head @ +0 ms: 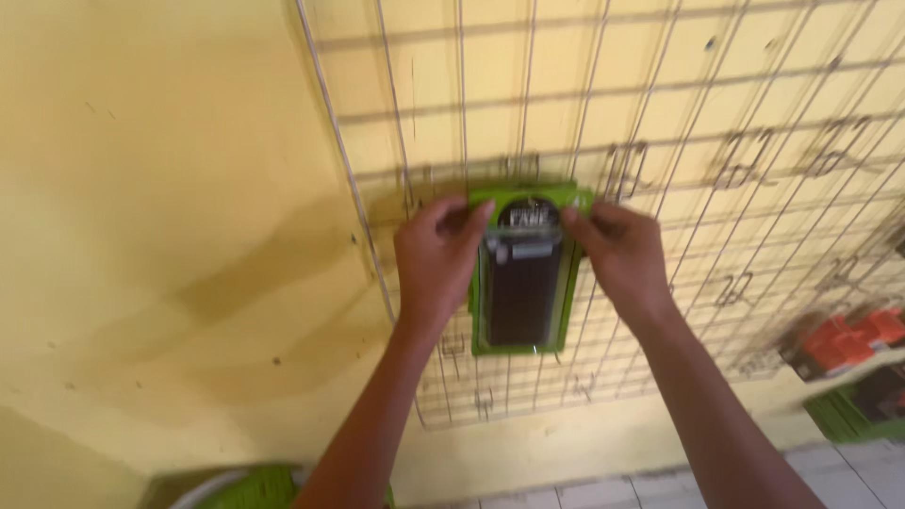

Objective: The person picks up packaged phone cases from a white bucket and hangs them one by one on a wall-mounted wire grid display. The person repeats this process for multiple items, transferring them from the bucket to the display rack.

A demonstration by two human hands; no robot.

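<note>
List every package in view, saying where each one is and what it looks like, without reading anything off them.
Green package: upright rectangle with a dark clear-fronted middle, against the wire grid, top corners pinched by the left hand and right hand.
Orange-and-black packages: far right, low, blurred.
Green-edged dark package: bottom right, partly cut off.
Green item: bottom edge, too cut off to identify.

package (524,273) on wire grid (716,113) — wall (170,188) behind

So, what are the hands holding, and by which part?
Both hands, left and right, hold a green package by its top corners, against the wire grid.
</note>
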